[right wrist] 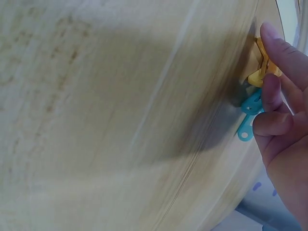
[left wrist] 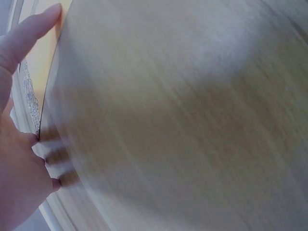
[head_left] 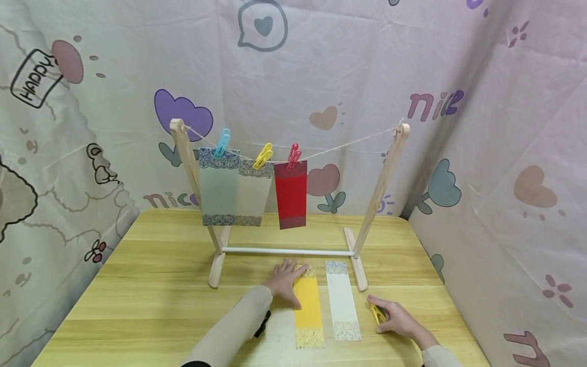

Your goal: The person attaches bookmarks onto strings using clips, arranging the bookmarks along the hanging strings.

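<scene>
My left hand (head_left: 283, 283) lies with fingers spread at the left edge of a yellow paper strip (head_left: 309, 306). Its thumb touches the strip's left side, and the fingertips are by the far, lace-patterned end. To the right lies a white paper strip (head_left: 342, 300) with patterned ends. Farther right, my right hand (head_left: 398, 319) pinches a yellow clothespin (head_left: 378, 314) between thumb and fingers, low over the table. In the right wrist view a teal clothespin (right wrist: 247, 121) is close beside the yellow one, partly hidden by the curled fingers.
Behind the hands stands a wooden frame (head_left: 381, 191) with a string across its top. Blue (head_left: 222, 143), yellow (head_left: 263, 156) and red (head_left: 294, 156) clothespins hold a pale green card (head_left: 219, 193), a cream card (head_left: 253, 196) and a red card (head_left: 291, 193). Patterned cloth (head_left: 348, 61) surrounds the table.
</scene>
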The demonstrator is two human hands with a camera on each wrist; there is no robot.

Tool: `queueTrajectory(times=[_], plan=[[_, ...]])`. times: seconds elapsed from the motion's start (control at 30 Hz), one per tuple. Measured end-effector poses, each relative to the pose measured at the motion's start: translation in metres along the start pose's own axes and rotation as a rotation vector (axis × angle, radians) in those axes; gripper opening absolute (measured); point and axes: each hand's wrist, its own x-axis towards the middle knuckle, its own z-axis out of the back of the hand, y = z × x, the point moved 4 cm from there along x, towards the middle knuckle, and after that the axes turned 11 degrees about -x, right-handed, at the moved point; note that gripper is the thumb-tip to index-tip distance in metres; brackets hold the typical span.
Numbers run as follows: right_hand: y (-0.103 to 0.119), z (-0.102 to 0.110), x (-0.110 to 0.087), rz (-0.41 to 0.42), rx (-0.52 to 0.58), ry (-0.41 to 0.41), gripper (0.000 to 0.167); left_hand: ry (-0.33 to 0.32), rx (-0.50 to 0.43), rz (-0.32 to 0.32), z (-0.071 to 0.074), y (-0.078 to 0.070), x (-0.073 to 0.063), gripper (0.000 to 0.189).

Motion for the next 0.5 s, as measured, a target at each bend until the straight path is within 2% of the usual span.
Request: queueTrajectory(times=[0.17,0.5], plan=[[-0.0026,-0.0009,0.0010,-0.086,0.002,0.030,0.075,-0.012,0.026,-0.015,-0.0009,0.0009,0.0021,0.113],[0.0004,-0.0012,0.0024,-0.094,-0.069,0.000,0.070,-0.036,0.056,-0.061,-0.0011,0.0034,0.0050,0.113]])
